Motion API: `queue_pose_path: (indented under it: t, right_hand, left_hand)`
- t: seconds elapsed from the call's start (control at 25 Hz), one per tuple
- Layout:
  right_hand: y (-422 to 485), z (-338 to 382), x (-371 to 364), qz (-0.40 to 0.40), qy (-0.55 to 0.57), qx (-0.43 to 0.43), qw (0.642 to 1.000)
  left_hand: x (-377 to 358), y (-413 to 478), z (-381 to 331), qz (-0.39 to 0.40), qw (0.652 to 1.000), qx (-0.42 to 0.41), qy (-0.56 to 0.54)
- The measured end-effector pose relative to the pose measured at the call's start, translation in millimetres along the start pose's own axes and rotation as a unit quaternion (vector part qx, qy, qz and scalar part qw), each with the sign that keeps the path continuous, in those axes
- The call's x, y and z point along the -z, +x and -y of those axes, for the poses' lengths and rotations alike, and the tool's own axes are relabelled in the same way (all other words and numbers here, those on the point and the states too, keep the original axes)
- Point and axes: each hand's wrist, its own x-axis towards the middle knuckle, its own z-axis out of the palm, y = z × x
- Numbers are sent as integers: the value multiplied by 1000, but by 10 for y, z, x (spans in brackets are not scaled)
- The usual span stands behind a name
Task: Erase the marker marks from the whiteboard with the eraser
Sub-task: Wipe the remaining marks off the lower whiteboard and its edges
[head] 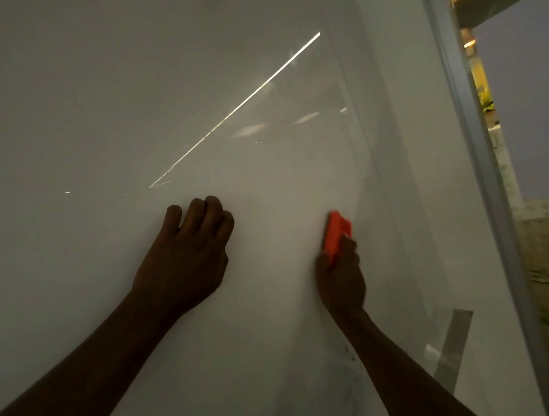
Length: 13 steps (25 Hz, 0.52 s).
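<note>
One orange eraser (335, 236), a smooth blocky wedge, sits in the grip of the right hand (340, 280), fingers wrapped round its lower end while its upper end pokes out above the knuckles; its face looks pressed to the whiteboard (101, 89), though the blur makes that hard to tell. The board is glossy and pale, showing one thin bright reflected streak well above the grip. To the left of the grip, the left hand (186, 257) rests on the board with its fingers curled under, clenched on nothing. A few faint dark specks (349, 353) lie just below the grip, beside the right forearm. Right of the grip runs one grey metal frame edge (474, 153).
</note>
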Motion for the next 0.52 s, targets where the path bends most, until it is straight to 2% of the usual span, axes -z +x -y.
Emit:
queue_pose_path:
  t: [0.08,0.12,0.16,0.2,0.24,0.32,0.36,0.44,0.52]
  right_hand:
    - [-138,-341,50,40,-25,-122,991]
    - [-132,-268,64,36,-26,-160,986]
    - [-118,-72,46,23,-19,-154,988]
    - [-143,199,4,5,-8,-93,996]
    - [-236,518,-37,-19,6,2,1000]
    - [-566,1030,-60,-16,41,178,983]
    - [-671,1091,-55,1,53,224,973]
    - [-736,782,-61,14,47,250,967]
    - [-901,105,-105,4,22,178,984]
  left_hand:
    - [6,24,-45,2,1000,-2,15]
    - [4,34,-62,9,1000,-2,16]
    - [-1,43,-77,14,1000,-1,16]
    - [-4,52,-86,19,1000,1,15]
    - [-8,60,-85,19,1000,0,13]
    - [3,67,-65,13,1000,-3,9]
    - [3,55,-66,6,1000,-2,5]
    - [-22,1,-114,-4,1000,13,-7]
    - [-76,-118,-287,1,1000,11,-18]
